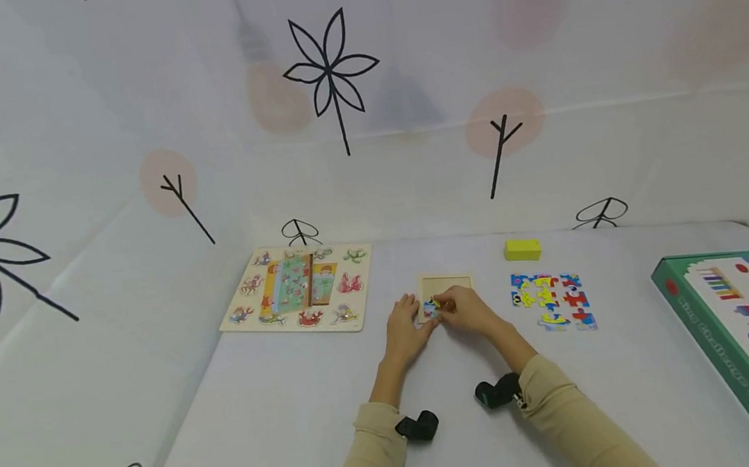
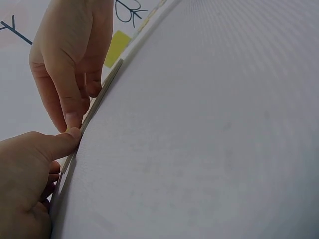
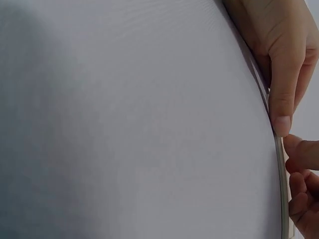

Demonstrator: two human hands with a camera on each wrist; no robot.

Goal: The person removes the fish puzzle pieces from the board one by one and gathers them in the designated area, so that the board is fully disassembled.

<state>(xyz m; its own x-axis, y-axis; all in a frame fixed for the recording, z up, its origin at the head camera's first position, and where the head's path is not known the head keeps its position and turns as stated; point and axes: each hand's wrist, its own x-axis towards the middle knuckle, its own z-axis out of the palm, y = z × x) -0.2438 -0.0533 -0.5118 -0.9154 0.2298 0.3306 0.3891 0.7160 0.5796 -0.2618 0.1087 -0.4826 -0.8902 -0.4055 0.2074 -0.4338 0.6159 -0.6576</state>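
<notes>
A small wooden puzzle tray lies on the table in front of the person, with blue and red puzzle pieces in its near left corner. The left hand holds this tray at that corner, its fingers along the left side and its thumb on the near edge, as the left wrist view also shows. Over the tray, the right hand pinches a small yellow and blue puzzle piece between thumb and fingers, close to the left thumb. The right hand's curled fingers appear above the tray edge in the right wrist view.
Several loose jigsaw pieces lie in a group to the right, below a yellow block. A larger wooden picture board lies at the back left. A green-sided game box stands at the right edge.
</notes>
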